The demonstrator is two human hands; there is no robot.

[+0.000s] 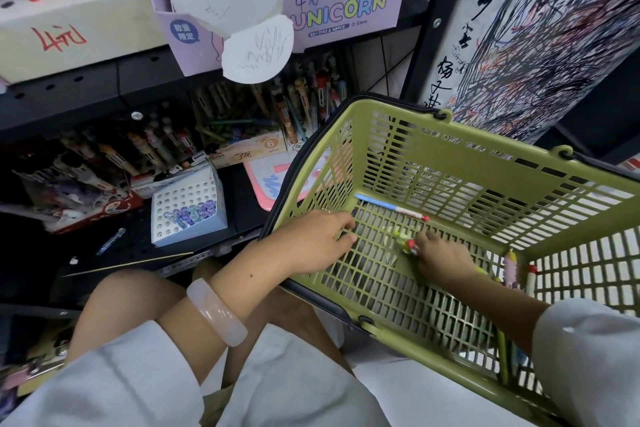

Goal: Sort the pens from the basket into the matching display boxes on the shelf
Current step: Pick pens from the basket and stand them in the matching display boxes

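A green plastic basket rests tilted on my lap at the right. Inside it lies a blue-and-white pen near the far wall. My right hand reaches into the basket, fingertips on a small pen with a green, yellow and red topper. My left hand rests on the basket's left rim and floor, fingers curled and holding nothing I can see. More pens lie by the basket's right wall, partly behind my right arm. Display boxes stand on the shelf: a purple Unicorn box and a pale blue holed box.
A cream box with red and green pens stands at top left. The dark lower shelf holds several crowded boxes of character pens. One loose pen lies on the shelf's front. A scribbled test-paper panel stands at right.
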